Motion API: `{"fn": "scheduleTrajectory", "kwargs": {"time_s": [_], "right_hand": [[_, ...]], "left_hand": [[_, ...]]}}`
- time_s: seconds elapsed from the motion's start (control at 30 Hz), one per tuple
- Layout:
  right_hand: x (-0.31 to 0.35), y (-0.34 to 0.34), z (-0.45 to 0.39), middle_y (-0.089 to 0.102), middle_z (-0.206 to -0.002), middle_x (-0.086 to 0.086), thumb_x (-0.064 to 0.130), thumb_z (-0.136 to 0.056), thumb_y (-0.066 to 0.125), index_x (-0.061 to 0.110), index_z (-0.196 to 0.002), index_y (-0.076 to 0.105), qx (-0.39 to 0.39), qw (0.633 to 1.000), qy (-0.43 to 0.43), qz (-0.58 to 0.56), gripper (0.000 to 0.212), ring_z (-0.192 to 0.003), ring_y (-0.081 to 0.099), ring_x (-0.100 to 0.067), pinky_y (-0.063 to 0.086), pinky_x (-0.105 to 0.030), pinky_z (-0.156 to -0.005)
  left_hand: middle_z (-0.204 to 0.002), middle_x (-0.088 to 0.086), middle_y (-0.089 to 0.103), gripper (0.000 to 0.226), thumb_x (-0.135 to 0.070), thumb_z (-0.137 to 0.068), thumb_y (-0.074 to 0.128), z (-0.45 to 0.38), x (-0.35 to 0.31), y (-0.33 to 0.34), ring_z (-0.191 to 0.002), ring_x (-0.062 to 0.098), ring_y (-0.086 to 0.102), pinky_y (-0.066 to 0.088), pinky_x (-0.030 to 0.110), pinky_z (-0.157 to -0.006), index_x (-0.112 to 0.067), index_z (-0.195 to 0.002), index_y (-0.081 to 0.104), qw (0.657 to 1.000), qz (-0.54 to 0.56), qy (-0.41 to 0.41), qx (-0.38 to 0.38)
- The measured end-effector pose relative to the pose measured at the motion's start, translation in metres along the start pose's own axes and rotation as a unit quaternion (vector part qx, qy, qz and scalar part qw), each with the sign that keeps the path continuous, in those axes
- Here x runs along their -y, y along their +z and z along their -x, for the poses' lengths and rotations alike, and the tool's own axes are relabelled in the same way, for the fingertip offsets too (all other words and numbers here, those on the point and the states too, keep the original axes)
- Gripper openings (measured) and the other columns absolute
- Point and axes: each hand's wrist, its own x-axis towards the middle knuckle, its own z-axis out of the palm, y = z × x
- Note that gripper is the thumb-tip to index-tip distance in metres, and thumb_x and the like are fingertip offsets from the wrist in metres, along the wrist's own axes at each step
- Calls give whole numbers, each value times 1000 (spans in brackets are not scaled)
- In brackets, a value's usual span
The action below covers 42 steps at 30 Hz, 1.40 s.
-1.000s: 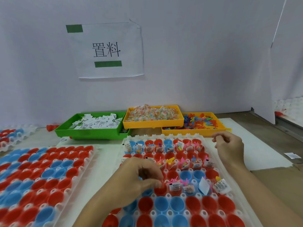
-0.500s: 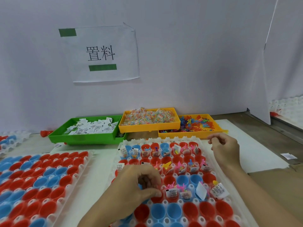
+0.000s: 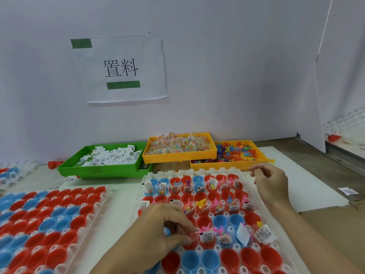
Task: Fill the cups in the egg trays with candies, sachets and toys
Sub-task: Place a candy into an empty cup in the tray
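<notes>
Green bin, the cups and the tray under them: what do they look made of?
Green bin: rigid moulded plastic, smooth with a slight sheen. Red and blue cups: thin glossy plastic, with highlights on the rims. Egg tray: looks like translucent whitish formed plastic; the colours behind show faintly through it.

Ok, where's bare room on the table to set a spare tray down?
Bare white mat right of the centre egg tray, before the toy bin. A narrow strip runs between the two egg trays. The back is crowded with bins; the left egg tray fills its side.
</notes>
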Motion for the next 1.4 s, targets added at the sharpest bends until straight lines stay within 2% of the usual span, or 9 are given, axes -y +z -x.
{"fn": "scheduleTrajectory", "kwargs": {"time_s": [0.17, 0.37, 0.57, 0.8, 1.0, 1.1, 1.23, 1.4], "right_hand": [[-1, 0, -1, 66, -83, -2, 0, -96, 52, 10, -86, 70, 2, 1000, -1, -4, 23, -77, 59, -16, 44, -25, -62], [-2, 1, -1, 66, -81, 2, 1, -96, 52, 16, -82, 68, -2, 1000, -4, 0, 26, -80, 59, -14, 46, -25, -64], [-3, 2, -2, 66, -82, 2, 2, -96, 52, 16, -83, 69, -1, 1000, -5, 4, 26, -81, 60, -14, 48, -25, -65], [-3, 2, -2, 66, -81, 4, 1, -96, 52, 18, -81, 68, 2, 1000, -5, 5, 27, -80, 60, -14, 47, -24, -65], [-3, 2, -1, 66, -82, 2, 2, -96, 52, 16, -83, 69, 0, 1000, -2, 2, 25, -80, 59, -14, 46, -24, -64], [-3, 2, -2, 66, -82, 2, 1, -96, 52, 16, -83, 69, 0, 1000, -3, 0, 26, -79, 59, -14, 45, -24, -63], [-3, 2, -1, 65, -81, 4, 1, -96, 52, 17, -82, 68, 1, 1000, -4, 1, 26, -79, 59, -14, 44, -23, -62], [-2, 1, -1, 66, -81, 3, 0, -96, 52, 16, -81, 69, 4, 1000, -5, 0, 27, -79, 59, -14, 44, -24, -62]], "left_hand": [[-81, -15, 70, 31, -9, -78, 81, 0, 1, 0, -79, 9, 65, 56, 23, -74, -40, -76, 76, 1000, 18, -17, -13], [-77, -13, 72, 27, -10, -77, 82, -1, -3, 4, -77, 14, 70, 59, 29, -77, -36, -70, 77, 999, 22, -30, -27], [-75, -26, 69, 26, -18, -75, 83, -2, -5, 7, -77, -1, 66, 54, 15, -74, -38, -64, 71, 998, -27, -34, -44], [-79, -28, 66, 28, -24, -72, 85, -2, -5, 5, -83, -3, 61, 47, 8, -74, -40, -58, 67, 998, -50, -21, -45], [-74, -27, 67, 20, -31, -74, 83, 2, -5, -1, -80, -1, 62, 47, 11, -71, -45, -66, 72, 999, -32, -5, -31], [-76, -25, 70, 19, -24, -79, 81, 4, -4, -4, -82, -1, 63, 48, 11, -72, -41, -75, 77, 999, -27, -4, -23], [-76, -24, 71, 30, -14, -82, 79, 2, -3, -2, -79, 0, 66, 52, 13, -74, -42, -73, 73, 1000, -26, -2, -16], [-76, -15, 73, 25, -12, -81, 80, 0, -4, 2, -75, 6, 67, 56, 19, -73, -35, -74, 74, 999, -32, -10, -25]]}}
